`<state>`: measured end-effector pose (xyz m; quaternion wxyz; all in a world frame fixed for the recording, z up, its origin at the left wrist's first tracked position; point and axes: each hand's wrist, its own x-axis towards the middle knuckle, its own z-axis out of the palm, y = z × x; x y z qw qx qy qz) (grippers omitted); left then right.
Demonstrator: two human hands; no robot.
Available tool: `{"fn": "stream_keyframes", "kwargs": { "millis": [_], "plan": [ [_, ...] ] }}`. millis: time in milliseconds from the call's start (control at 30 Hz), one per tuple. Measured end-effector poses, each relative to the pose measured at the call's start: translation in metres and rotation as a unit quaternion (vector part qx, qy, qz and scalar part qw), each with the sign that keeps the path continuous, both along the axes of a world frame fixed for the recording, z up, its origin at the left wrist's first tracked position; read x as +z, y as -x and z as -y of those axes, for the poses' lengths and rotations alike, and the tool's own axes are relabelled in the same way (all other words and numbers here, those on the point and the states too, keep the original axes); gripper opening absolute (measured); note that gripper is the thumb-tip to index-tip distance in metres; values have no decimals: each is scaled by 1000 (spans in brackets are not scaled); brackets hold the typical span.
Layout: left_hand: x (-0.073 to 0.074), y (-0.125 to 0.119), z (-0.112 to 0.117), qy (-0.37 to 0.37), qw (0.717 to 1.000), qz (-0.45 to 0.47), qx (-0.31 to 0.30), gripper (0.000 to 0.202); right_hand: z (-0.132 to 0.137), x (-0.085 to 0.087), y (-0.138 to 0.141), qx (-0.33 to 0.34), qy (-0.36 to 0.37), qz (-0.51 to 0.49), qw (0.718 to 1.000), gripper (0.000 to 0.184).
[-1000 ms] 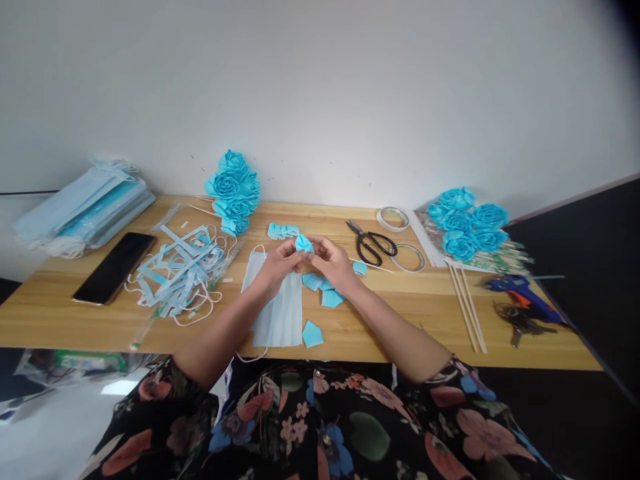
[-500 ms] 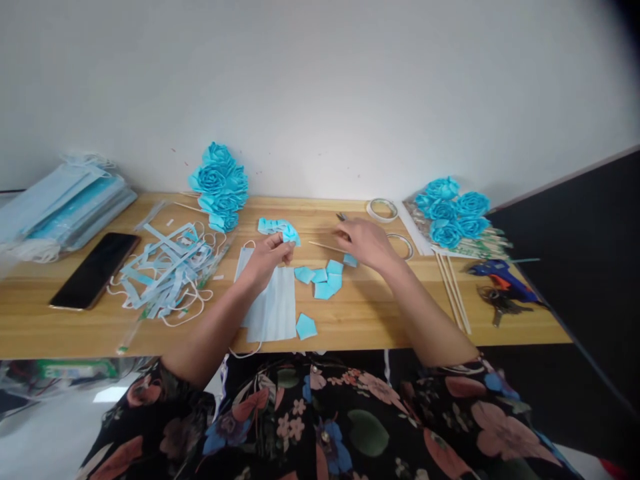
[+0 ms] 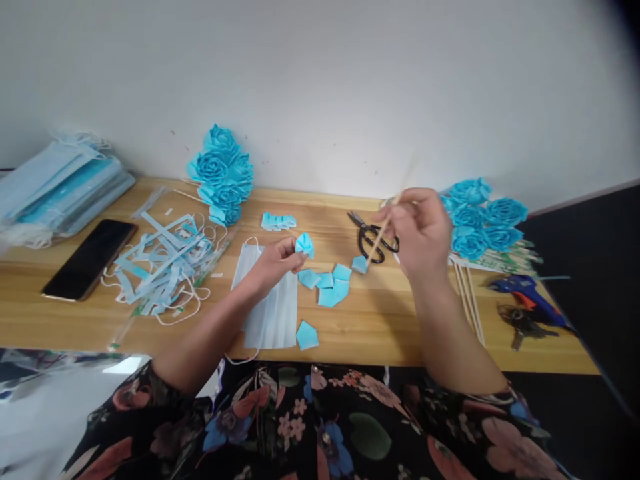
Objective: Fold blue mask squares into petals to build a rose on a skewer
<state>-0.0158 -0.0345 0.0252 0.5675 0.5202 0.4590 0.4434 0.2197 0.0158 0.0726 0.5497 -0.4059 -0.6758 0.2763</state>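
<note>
Center of frame: hands apart, each pinching one item.
Left hand [image 3: 275, 261] grips a folded blue piece [image 3: 305, 245] in its fingertips, near the top right of the pleated mask [image 3: 273, 317]. Right hand [image 3: 423, 233], right of center, holds a thin stick [image 3: 376, 245] tilted, top leaning right, blurred; lower end by a small blue cutout [image 3: 359, 265], can't tell if touching. Scissors [image 3: 364, 230] beside stick; rose bunch [image 3: 227, 175] upper left.

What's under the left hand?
A pale face mask shows on both sides of the left hand and forearm. They cover part of it, so that strip can't be seen.
</note>
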Motion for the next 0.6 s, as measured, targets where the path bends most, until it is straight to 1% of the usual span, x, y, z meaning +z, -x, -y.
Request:
{"fn": "stream_keyframes", "kwargs": {
  "millis": [33,67,133,167,267,467,600],
  "plan": [
    [0,0,0,2,1000,-7,-10,18,3,0,0,21,14,-87,996,21],
    [0,-1,1,4,1000,-13,-17,18,6,-3,0,40,30,-139,989,26],
    [-2,-1,1,10,999,-25,-24,19,11,-11,3,65,66,-187,978,30],
    [-3,-1,1,13,999,-30,-26,18,13,-16,5,73,81,-203,973,28],
    [-4,-2,0,18,998,-49,-25,17,15,-24,7,80,106,-244,961,18],
    [-5,-1,-1,28,997,-73,-14,16,15,-21,5,98,55,-275,955,10],
    [-7,-1,-1,32,996,-87,-11,16,17,-22,7,99,51,-267,957,7]
  ]
}}
